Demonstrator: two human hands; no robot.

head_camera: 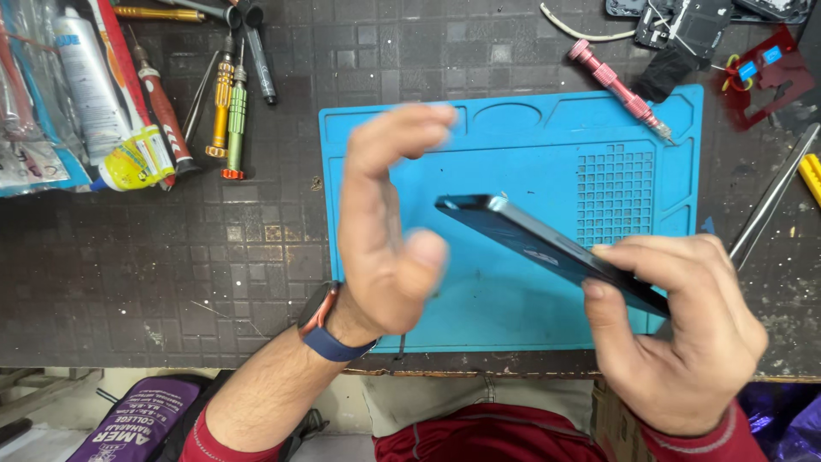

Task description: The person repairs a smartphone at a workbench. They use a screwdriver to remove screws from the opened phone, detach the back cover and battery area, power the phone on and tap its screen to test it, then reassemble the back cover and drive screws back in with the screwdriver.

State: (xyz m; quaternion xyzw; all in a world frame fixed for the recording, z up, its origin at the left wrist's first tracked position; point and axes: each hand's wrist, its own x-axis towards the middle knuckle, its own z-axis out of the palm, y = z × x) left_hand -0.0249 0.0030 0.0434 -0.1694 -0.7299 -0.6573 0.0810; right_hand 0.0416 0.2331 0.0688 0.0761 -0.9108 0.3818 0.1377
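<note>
1. Phone [547, 248]: dark slab held tilted above the blue mat [479, 316]; long axis runs from upper left down to lower right.
2. Right hand [676, 329]: clamped on the phone's lower-right end.
3. Left hand [389, 231]: spread, empty, blurred, just left of the free end; hands apart.

Dark phone [547, 248], tilted above mat

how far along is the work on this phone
Done: the blue mat is laid out and the red screwdriver lies at its top edge, with dark loose parts beyond it. In hand: the right hand holds the dark phone tilted above the mat; the left hand is open beside it, blurred, holding nothing. Left: the phone looks closed, and whether it was opened cannot be told.
</note>
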